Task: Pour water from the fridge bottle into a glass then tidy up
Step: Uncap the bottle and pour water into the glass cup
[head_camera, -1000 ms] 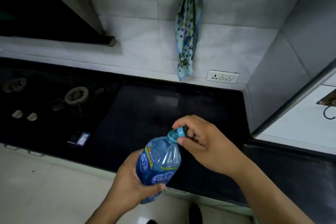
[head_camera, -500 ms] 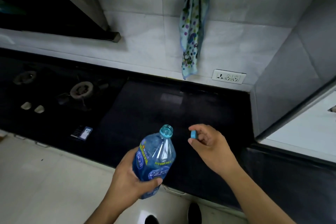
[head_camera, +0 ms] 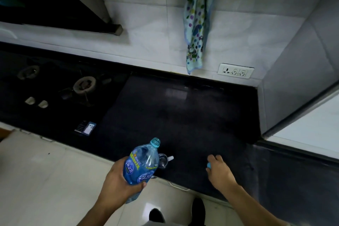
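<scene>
1. Black counter (head_camera: 183, 115) fills your view, with the gas hob (head_camera: 84, 84) on its left part.
2. A spotted cloth (head_camera: 197, 24) hangs on the tiled wall above, and there's a socket (head_camera: 235, 70) near its lower end.
3. The blue bottle (head_camera: 143, 163) is uncapped and tilted, mouth toward the wall, above the counter's front edge.
4. Your left hand (head_camera: 121, 183) has its fingers wrapped round the bottle's lower body.
5. Your right hand (head_camera: 220, 172) is low over the counter, apart from the bottle, fingers curled.
6. The glass (head_camera: 163, 160) stands on the counter just behind the bottle, partly hidden.
7. The blue cap (head_camera: 208, 165) peeks out, pinched in your right fingers.
</scene>
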